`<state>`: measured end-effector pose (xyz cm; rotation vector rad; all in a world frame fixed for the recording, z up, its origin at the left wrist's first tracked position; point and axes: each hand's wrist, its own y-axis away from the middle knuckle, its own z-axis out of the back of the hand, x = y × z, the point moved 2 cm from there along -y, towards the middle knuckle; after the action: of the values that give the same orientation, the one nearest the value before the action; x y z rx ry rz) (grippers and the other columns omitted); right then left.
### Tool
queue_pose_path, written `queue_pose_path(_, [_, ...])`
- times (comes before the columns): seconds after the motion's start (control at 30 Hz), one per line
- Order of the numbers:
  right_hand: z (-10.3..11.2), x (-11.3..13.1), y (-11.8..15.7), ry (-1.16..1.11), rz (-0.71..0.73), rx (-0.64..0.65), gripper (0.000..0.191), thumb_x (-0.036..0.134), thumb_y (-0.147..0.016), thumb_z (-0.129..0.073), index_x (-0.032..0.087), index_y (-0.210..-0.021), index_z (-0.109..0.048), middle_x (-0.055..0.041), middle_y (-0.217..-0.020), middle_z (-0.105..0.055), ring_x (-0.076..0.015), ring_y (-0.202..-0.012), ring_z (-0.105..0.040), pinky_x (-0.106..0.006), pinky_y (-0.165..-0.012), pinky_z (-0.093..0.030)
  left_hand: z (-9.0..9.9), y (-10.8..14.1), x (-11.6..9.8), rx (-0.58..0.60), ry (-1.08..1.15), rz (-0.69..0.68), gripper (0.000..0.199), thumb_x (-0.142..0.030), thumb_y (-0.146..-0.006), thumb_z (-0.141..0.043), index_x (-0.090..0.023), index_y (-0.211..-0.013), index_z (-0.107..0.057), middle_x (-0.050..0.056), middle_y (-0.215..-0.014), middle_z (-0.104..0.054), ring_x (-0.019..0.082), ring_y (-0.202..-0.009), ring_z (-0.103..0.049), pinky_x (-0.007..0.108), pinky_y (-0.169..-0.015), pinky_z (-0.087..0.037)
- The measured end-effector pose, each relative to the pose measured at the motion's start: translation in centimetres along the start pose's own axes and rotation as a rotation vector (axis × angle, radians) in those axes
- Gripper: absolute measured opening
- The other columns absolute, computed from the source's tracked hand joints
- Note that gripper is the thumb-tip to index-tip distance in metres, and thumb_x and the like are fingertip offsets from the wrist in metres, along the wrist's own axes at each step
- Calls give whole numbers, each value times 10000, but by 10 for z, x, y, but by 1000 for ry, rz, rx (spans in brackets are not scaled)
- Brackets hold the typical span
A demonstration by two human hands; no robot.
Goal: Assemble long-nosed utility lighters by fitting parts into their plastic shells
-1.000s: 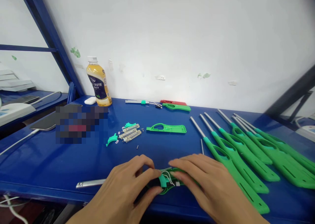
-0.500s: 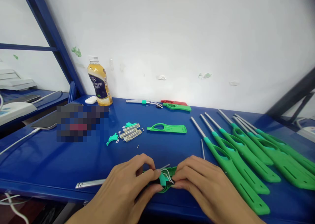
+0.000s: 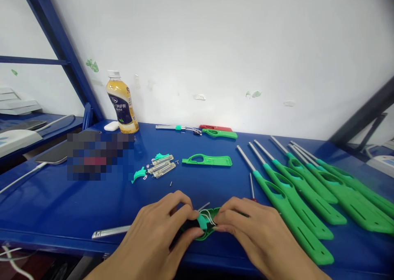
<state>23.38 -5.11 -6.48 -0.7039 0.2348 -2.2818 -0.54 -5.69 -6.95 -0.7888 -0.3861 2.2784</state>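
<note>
Near the table's front edge lies a green handle shell [image 3: 201,237] with white wires [image 3: 209,214] and a teal trigger piece [image 3: 202,221] in it. My left hand [image 3: 163,230] pinches the teal piece between thumb and fingertips, from the left. On the other side my right hand [image 3: 249,226] has its thumb and fingers closed at the wires and the shell's right part; what exactly lies between those fingertips is hidden. A metal tube [image 3: 111,231] sticks out to the left from under my left hand.
Several green lighters [image 3: 295,226] lie at the right beside a screwdriver [image 3: 252,185]. An empty green half shell [image 3: 212,160], clear cylinders [image 3: 163,167] and small screws are mid-table. A bottle [image 3: 121,103] stands back left.
The view has shifted slightly, so the table items appear a little further left. Both hands keep nearly the same pose at the shell, with small finger movements.
</note>
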Motion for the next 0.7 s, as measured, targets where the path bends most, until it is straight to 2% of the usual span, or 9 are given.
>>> queue_pose_path(0.2, [-1, 1, 0, -18, -5, 10, 263, 77, -1105, -530, 268, -1064, -706, 27, -1018, -747, -177, -838, -678, -311, -802, -519, 0, 0, -2, -19, 14, 3, 107, -166, -1092, -597, -249, -1118, -660, 27, -1064, -670, 182, -816, -695, 300, -688, -552])
queue_pose_path(0.4, [1, 3, 2, 1, 76, -18, 291, 39, -1094, -509, 261, -1100, -698, 4, -1044, -751, -179, -859, -685, -307, -810, -526, 1, -1, -3, -44, 14, -22, 114, -160, -1099, -593, -247, -1112, -665, 30, -1075, -673, 169, -808, -696, 289, -692, -562])
queue_pose_path(0.7, [-7, 3, 3, 48, 28, -78, 201, 151, -1136, -512, 259, -1060, -662, 6, -988, -736, -204, -832, -671, -348, -805, -537, 4, -2, -2, 1, 16, 7, 90, -205, -1112, -593, -251, -1152, -660, 24, -1078, -689, 176, -845, -723, 287, -713, -591])
